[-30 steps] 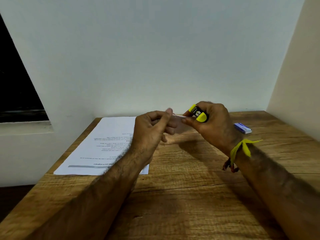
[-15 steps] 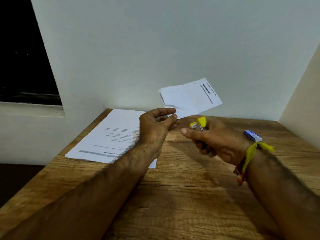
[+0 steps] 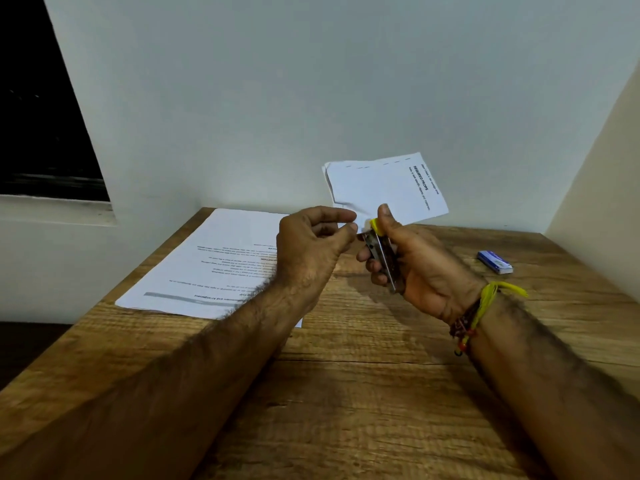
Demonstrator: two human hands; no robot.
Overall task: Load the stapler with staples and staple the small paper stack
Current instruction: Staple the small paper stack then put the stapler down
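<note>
Yellow-tipped stapler (image 3: 381,258) clamped in right hand (image 3: 415,268) fingers; small paper stack (image 3: 384,192) pinched between left hand (image 3: 311,251) fingertips

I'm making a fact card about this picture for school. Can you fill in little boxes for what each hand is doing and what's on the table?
left hand: pinches the small paper stack, held up off the table
right hand: grips the stapler, its yellow tip at the stack's bottom corner
table: wooden
on table, left: printed sheets
on table, right: blue staple box
right wrist: yellow thread
</note>
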